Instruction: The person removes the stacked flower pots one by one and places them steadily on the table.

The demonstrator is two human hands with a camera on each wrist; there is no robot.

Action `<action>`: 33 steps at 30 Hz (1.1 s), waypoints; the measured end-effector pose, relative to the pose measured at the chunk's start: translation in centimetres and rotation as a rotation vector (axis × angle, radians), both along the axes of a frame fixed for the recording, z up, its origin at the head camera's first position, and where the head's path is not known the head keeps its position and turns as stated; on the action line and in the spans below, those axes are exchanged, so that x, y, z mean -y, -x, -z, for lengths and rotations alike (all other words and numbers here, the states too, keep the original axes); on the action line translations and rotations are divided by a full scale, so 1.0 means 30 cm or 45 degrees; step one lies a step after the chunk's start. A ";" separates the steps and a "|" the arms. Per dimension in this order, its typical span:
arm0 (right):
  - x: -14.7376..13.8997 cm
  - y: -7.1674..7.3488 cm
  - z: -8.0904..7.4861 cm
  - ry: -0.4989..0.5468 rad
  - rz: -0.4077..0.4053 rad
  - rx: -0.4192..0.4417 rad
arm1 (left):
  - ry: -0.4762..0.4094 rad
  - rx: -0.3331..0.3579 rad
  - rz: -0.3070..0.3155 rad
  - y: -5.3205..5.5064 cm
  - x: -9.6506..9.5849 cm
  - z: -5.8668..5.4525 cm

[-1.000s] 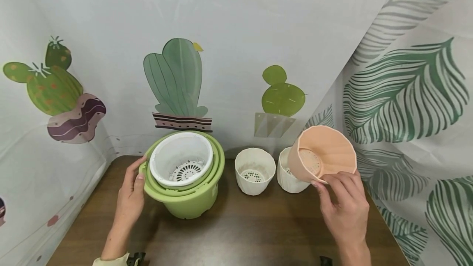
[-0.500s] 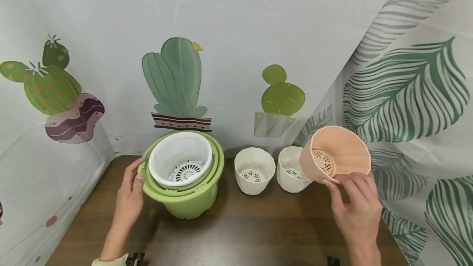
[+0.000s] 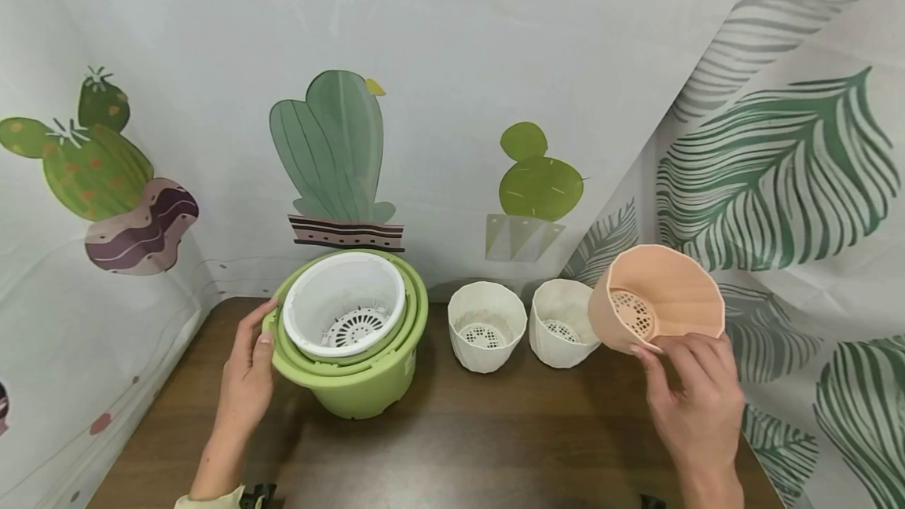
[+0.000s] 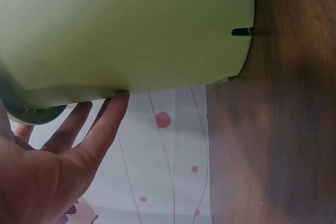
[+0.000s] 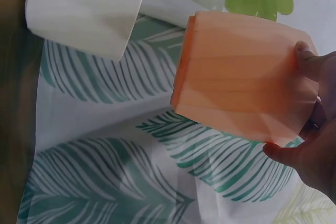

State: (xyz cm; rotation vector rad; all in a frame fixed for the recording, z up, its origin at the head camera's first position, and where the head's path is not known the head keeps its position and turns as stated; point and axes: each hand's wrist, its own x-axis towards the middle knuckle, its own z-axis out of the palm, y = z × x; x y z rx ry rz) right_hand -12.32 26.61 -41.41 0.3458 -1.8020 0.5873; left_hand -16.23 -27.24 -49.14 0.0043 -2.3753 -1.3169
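In the head view, my left hand (image 3: 245,387) holds the left side of a green flowerpot (image 3: 360,397), its thumb at the rim. The left wrist view shows fingertips against the green pot's outer wall (image 4: 136,30). Nested inside are another green pot and a white pot (image 3: 332,293) with a slotted bottom. My right hand (image 3: 696,399) grips a peach flowerpot (image 3: 679,289) by its near rim, tilted and raised above the table. The right wrist view shows the peach pot (image 5: 239,74) from outside, with fingertips on its wall near the rim.
Two cream flowerpots, a left one (image 3: 488,352) and a right one (image 3: 562,348), stand side by side on the brown table (image 3: 452,446) near its back edge. A white backdrop (image 3: 438,100) with printed cacti and leaves rises behind and at both sides.
My right hand has moved right with the peach pot, uncovering more of the right cream pot. My left hand and the green stack stay almost where they were.
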 end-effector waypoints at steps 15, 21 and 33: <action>-0.073 0.003 0.016 -0.016 0.058 0.035 | -0.025 0.010 0.013 -0.002 0.001 0.000; -0.106 0.006 0.041 -0.017 0.074 0.074 | -0.020 0.008 0.014 -0.001 0.001 -0.001; -0.158 0.019 0.090 -0.031 0.120 0.168 | -0.031 -0.008 0.030 -0.002 0.002 0.004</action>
